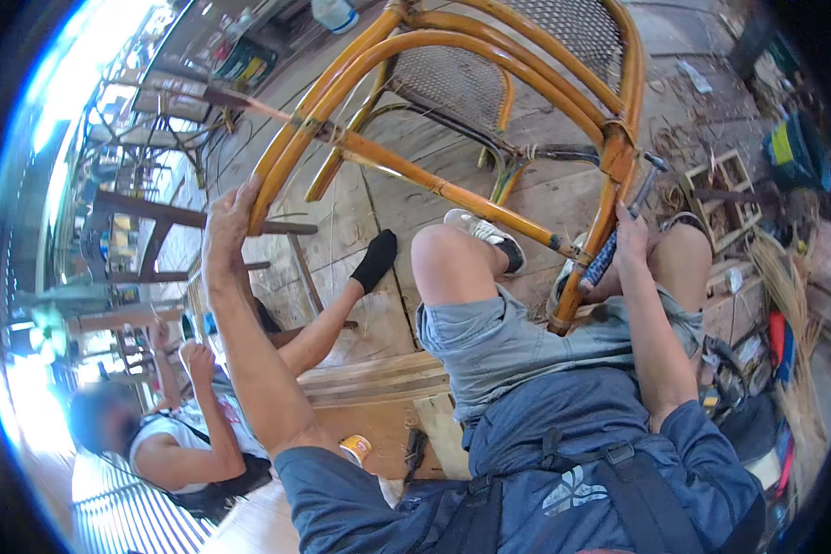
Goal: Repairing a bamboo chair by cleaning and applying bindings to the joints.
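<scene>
A glossy orange-brown rattan chair frame lies tilted over my knees, with woven mesh panels at its far side. At its left, my left hand is closed around the lower end of a curved pole. My right hand grips a hammer with a blue patterned handle, beside the chair's right leg. The hammer's metal head points up and away, close to a bound joint. One end of that leg rests near my lap, between my thighs.
Another person sits at the lower left, one black-socked foot stretched out. Dark wooden furniture frames stand at the left. At the right are a wooden crate, a dark green bucket and bundled strands. Scraps litter the plank floor.
</scene>
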`<state>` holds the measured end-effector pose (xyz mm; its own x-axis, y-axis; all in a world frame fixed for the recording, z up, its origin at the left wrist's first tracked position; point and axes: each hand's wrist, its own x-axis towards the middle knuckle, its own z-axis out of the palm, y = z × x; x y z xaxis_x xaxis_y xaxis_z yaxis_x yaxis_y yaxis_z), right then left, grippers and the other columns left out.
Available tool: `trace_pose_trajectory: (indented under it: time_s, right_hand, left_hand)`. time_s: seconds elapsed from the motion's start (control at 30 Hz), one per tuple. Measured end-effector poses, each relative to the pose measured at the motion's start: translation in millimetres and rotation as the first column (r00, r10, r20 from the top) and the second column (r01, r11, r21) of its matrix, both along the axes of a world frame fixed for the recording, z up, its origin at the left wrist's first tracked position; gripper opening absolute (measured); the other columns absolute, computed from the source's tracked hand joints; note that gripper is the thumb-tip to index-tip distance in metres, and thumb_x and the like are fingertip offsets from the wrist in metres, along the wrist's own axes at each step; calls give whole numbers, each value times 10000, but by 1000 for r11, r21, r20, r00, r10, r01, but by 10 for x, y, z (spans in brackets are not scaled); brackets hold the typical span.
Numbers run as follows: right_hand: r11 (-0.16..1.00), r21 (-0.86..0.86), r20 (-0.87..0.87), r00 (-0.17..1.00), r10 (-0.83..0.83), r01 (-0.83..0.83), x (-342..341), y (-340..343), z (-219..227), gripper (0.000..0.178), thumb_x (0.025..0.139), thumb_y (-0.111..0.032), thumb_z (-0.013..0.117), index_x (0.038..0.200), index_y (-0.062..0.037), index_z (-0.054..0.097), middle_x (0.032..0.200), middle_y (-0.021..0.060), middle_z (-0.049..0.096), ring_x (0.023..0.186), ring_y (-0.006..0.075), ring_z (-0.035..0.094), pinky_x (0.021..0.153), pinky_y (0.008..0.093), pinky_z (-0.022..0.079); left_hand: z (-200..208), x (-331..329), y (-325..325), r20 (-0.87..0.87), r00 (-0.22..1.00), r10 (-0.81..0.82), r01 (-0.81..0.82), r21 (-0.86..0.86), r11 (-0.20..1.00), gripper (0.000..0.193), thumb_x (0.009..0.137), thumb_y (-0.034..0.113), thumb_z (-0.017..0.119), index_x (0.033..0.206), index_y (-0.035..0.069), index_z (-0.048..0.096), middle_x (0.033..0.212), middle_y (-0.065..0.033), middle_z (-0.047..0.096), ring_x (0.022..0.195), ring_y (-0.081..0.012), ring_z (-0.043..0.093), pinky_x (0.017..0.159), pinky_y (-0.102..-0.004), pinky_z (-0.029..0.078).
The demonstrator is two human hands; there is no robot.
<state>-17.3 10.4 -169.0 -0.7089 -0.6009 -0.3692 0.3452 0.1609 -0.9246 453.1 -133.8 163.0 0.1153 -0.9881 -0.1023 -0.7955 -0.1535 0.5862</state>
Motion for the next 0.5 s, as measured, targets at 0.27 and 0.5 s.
trace_pose_trajectory:
  time_s: [0.27, 0.5]
  right_hand:
    - [968, 225, 144, 979, -145, 110, -223, -44, -226, 394, 847, -308, 627, 962, 67, 584, 916, 117, 599, 784, 174, 539, 696, 332, 442]
    - [895, 285, 389, 812, -436, 344, -147, -622, -1304, 399, 832, -261, 638, 1017, 84, 561, 972, 153, 598, 818, 241, 569, 735, 356, 465]
  left_hand:
    - [431, -943, 125, 149, 966, -213, 192, 143, 971, 524, 831, 548, 553, 765, 34, 627, 626, 26, 509, 570, -71, 445, 517, -247, 355]
    - [498, -2119, -199, 542, 773, -330, 344, 79, 936, 582, 840, 541, 475, 919, -16, 623, 775, -217, 618, 734, -326, 607, 685, -418, 448]
